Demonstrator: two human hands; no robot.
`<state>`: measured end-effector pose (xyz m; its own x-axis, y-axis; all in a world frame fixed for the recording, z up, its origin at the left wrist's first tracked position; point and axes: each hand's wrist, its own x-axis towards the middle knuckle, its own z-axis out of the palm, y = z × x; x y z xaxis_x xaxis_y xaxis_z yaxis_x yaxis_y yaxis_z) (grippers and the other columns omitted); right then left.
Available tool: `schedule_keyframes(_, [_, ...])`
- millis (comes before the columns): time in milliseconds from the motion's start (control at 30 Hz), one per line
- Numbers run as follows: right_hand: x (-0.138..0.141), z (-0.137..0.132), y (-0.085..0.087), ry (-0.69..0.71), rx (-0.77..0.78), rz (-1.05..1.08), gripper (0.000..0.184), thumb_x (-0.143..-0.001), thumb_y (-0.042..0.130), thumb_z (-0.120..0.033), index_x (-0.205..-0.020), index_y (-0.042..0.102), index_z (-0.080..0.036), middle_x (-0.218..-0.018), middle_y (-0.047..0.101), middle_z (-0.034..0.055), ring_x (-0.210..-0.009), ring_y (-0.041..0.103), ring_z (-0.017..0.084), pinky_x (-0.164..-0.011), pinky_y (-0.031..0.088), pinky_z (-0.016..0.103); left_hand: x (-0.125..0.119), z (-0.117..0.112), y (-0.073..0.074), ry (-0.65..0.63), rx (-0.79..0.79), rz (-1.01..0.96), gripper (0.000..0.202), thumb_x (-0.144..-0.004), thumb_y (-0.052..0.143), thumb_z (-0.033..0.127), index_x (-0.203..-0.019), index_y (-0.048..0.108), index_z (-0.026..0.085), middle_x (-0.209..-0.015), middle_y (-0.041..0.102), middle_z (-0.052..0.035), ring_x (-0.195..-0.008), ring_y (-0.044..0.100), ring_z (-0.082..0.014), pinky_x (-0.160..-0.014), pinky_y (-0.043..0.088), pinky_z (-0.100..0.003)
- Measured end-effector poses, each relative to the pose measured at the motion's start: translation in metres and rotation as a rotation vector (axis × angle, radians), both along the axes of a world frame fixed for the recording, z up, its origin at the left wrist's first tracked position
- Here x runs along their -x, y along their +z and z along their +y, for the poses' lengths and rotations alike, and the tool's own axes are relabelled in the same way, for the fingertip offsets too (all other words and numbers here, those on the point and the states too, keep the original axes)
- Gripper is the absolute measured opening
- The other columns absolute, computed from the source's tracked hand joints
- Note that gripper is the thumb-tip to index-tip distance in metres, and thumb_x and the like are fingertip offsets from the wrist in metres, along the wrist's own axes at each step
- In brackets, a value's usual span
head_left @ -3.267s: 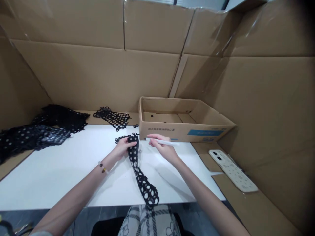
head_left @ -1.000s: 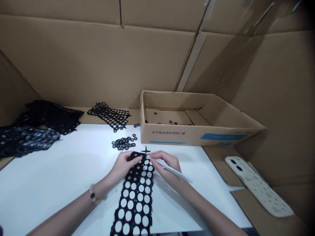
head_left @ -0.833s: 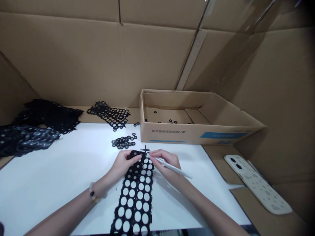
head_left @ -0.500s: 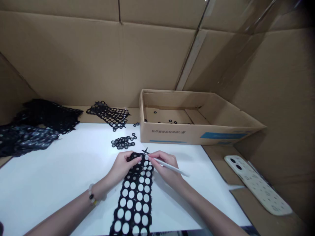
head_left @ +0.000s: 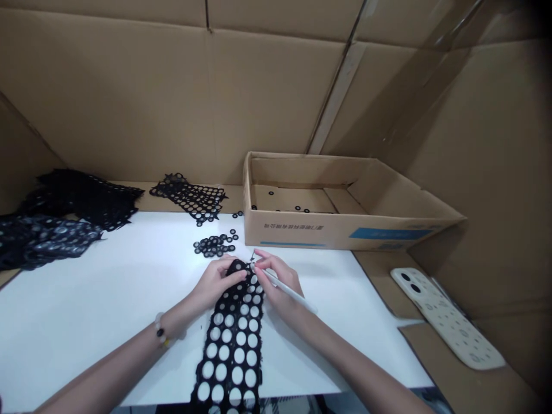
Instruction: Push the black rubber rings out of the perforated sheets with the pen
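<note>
On the white table [head_left: 107, 299], between the two hands, lies a black strip [head_left: 231, 363] full of round holes; its near end passes over the table edge and goes out of view. The left hand [head_left: 213, 283] pinches the far end, thumb above and fingers partly hidden, most likely so that the strip does not slide. The right hand [head_left: 280, 299] is narrow around a thin white pen [head_left: 294, 294] and holds it low, near the point, which probably gives fine control. Its point is at the far end of the strip, just beside the left thumb; whether it touches, I cannot tell.

Beyond the hands, loose rings [head_left: 213, 246] lie in a small pile, perhaps kept there to be within easy reach. Behind them is a net [head_left: 194, 195], and at the left some dark sheets [head_left: 56, 241] are heaped, seemingly out of the way. The box [head_left: 297, 229] stands behind the right hand, with a few rings inside.
</note>
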<state>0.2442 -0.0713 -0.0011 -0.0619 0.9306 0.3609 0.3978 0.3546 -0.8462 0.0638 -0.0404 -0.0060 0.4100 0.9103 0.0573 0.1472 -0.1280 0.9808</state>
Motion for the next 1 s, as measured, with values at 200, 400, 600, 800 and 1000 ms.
schedule_keyframes(200, [0.001, 0.004, 0.013, 0.123, 0.042, -0.086, 0.013, -0.091, 0.052, -0.025, -0.079, 0.057, -0.021, -0.080, 0.066, 0.0019, -0.077, 0.063, 0.018, -0.071, 0.049, 0.029, 0.002, 0.002, 0.001, 0.114, 0.015, 0.065, 0.023, -0.076, 0.069, 0.037, -0.074, 0.060, 0.016, -0.074, 0.061, -0.0012, -0.077, 0.057, -0.0185, -0.073, 0.043, -0.029])
schedule_keyframes(400, [0.010, 0.005, 0.004, 0.104, -0.163, -0.118, 0.009, -0.092, 0.050, -0.020, -0.084, 0.054, -0.022, -0.089, 0.065, 0.0049, -0.089, 0.062, 0.020, -0.080, 0.050, 0.033, 0.005, 0.003, -0.005, 0.463, -0.348, 0.292, 0.032, -0.073, 0.067, 0.027, -0.098, 0.050, 0.018, -0.098, 0.055, -0.0050, -0.092, 0.051, -0.0207, -0.080, 0.042, -0.033])
schedule_keyframes(600, [0.007, 0.003, -0.007, 0.088, -0.259, -0.136, 0.007, -0.092, 0.052, -0.016, -0.088, 0.055, -0.022, -0.091, 0.066, 0.0065, -0.091, 0.063, 0.020, -0.080, 0.051, 0.033, 0.003, -0.002, -0.001, 0.295, -0.482, 0.632, 0.024, -0.086, 0.054, 0.030, -0.065, 0.048, 0.019, -0.068, 0.055, 0.0008, -0.079, 0.046, -0.0199, -0.083, 0.029, -0.042])
schedule_keyframes(800, [0.005, 0.004, -0.019, 0.021, -0.225, -0.185, 0.008, -0.093, 0.050, -0.017, -0.091, 0.056, -0.022, -0.092, 0.066, 0.0062, -0.093, 0.064, 0.020, -0.084, 0.051, 0.034, 0.006, 0.001, -0.002, 0.138, -0.445, 0.411, 0.034, -0.090, 0.045, 0.024, -0.056, 0.045, 0.018, -0.060, 0.051, 0.0009, -0.074, 0.046, -0.0180, -0.079, 0.034, -0.036])
schedule_keyframes(1000, [0.003, 0.008, -0.024, -0.032, -0.116, -0.181, 0.011, -0.094, 0.049, -0.024, -0.087, 0.057, -0.022, -0.090, 0.067, 0.0040, -0.088, 0.064, 0.020, -0.080, 0.050, 0.032, 0.016, 0.018, -0.008, 0.030, -0.298, 0.261, 0.031, -0.082, 0.052, 0.025, -0.052, 0.049, 0.018, -0.060, 0.050, 0.0000, -0.073, 0.049, -0.0177, -0.071, 0.039, -0.031])
